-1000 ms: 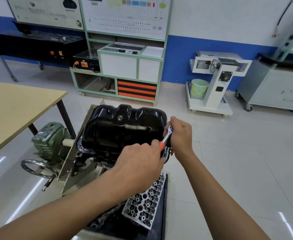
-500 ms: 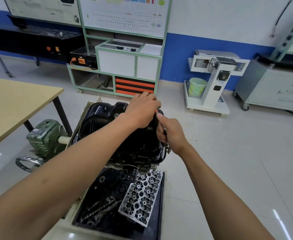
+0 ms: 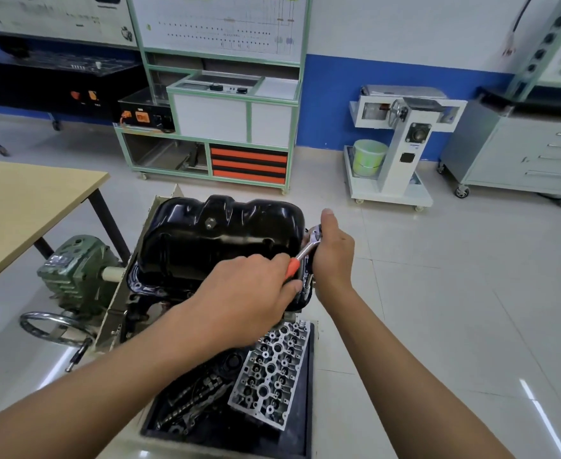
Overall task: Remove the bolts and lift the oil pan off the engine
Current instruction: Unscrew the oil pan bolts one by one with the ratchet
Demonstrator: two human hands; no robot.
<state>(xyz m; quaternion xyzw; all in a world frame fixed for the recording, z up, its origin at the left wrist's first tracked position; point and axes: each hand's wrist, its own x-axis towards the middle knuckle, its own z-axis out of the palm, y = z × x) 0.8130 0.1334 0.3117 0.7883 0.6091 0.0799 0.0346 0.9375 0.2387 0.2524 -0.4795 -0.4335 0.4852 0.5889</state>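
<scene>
So, the oil pan (image 3: 219,240) sits flange-down on the upturned engine (image 3: 146,303), sump belly pointing up, with its long axis running roughly left to right across the view. All the action's at the pan's right edge. The left hand (image 3: 249,293) is curled round the orange grip of the ratchet (image 3: 307,250). The right hand (image 3: 333,256) wraps the head end, thumb up, I'd guess to keep the socket seated on a bolt (hidden) while the left swings. The ratchet slants from the pan's near-right corner toward its far right. A cylinder head (image 3: 272,369) lies just in front of the pan.
</scene>
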